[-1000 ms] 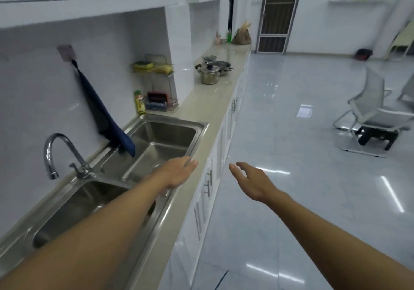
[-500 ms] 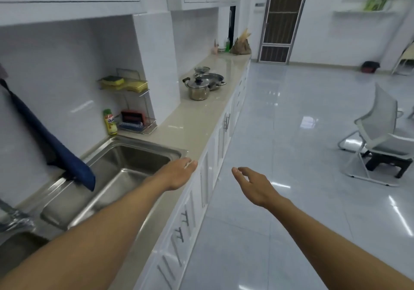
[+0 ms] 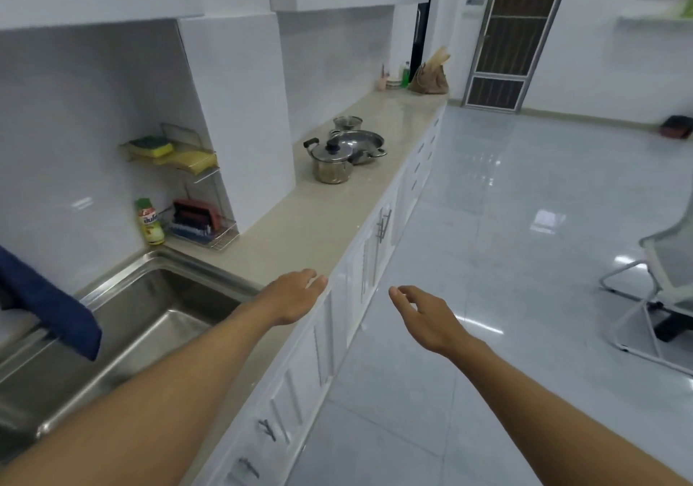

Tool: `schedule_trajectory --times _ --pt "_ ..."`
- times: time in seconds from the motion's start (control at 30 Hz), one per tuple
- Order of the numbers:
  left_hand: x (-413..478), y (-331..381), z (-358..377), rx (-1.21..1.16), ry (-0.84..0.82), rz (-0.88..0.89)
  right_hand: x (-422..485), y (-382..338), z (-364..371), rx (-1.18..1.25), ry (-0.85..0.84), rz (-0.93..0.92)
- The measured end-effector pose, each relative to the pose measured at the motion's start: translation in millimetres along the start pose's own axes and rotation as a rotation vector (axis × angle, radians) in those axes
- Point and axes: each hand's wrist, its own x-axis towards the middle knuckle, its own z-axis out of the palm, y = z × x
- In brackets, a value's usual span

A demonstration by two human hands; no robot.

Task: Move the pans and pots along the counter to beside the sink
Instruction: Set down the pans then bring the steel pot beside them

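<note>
A steel pot with a black-knobbed lid (image 3: 332, 163) stands on the beige counter (image 3: 300, 223), well beyond my hands. Just behind it lies a wide shallow steel pan (image 3: 363, 145), and a small lidded pot (image 3: 347, 122) stands farther back. The steel sink (image 3: 157, 309) is at the lower left. My left hand (image 3: 296, 296) hovers empty over the counter's front edge beside the sink, fingers apart. My right hand (image 3: 427, 316) is out over the floor, also empty with fingers loosely apart. Both hands are far from the cookware.
A wire rack (image 3: 202, 230) with sponges and brushes and a yellow dish-soap bottle (image 3: 150, 223) stand against the wall behind the sink. A dark blue cloth (image 3: 48, 305) hangs over the sink. A brown bag (image 3: 430, 76) sits at the counter's far end. A chair (image 3: 663, 279) stands right.
The view has advanced along the counter: the tap has left the frame and the pots appear closer. Both hands stay outstretched and empty.
</note>
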Motion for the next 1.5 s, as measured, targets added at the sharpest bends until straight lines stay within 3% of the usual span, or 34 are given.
schedule_trajectory --times 0.6,1.17,1.5 --pt "287.2 32.4 -78.6 -0.011 0.003 -0.011 261.4 19.7 -66.6 -0.01 0.039 0.054" --pt "499.0 97.0 -79.1 -0.107 0.115 -0.169 524.5 62.4 -163.4 -0.039 -0.132 -0.086" --pt "610.3 95.7 -106.5 -0.142 0.144 -0.183 657.8 60.4 -175.4 -0.047 -0.17 -0.129"
